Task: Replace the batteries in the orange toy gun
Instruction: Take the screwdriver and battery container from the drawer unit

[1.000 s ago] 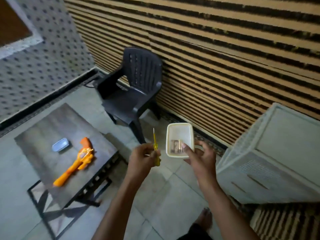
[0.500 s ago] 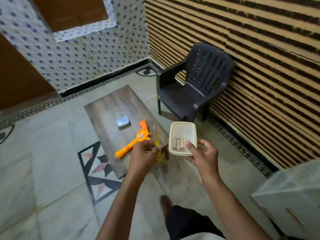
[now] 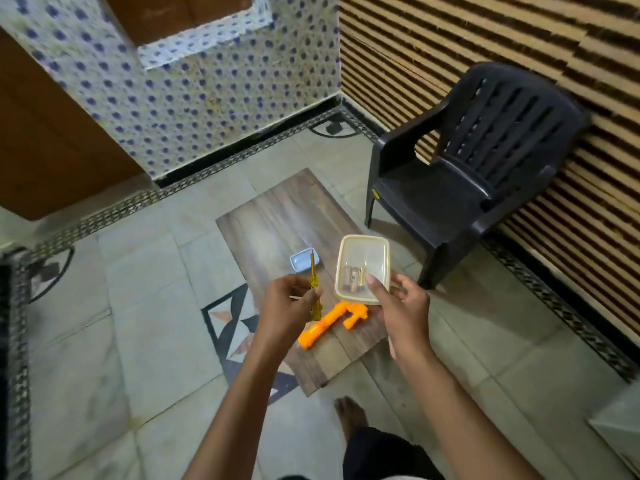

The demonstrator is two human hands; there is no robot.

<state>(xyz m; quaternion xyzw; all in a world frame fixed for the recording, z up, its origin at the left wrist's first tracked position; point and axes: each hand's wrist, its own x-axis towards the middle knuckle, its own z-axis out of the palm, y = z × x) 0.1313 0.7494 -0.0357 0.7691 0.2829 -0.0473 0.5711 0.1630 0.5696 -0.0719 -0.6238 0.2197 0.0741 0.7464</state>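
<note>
above the worktop (image 3: 277, 216) with the orange toy gun (image 3: 329, 322), the left hand (image 3: 289, 308) grips a yellow screwdriver (image 3: 314, 289); the right hand (image 3: 403, 311) holds a clear container (image 3: 362, 268) of batteries (image 3: 355, 278).

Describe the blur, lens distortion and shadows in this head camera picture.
Head view: dim, soft indoor light; the blue-dotted tiled wall is motion-smeared, while the black plastic chair is sharper. Wide-angle bending curves the patterned floor border. The chair casts a faint shadow on the floor; no glare.
</note>
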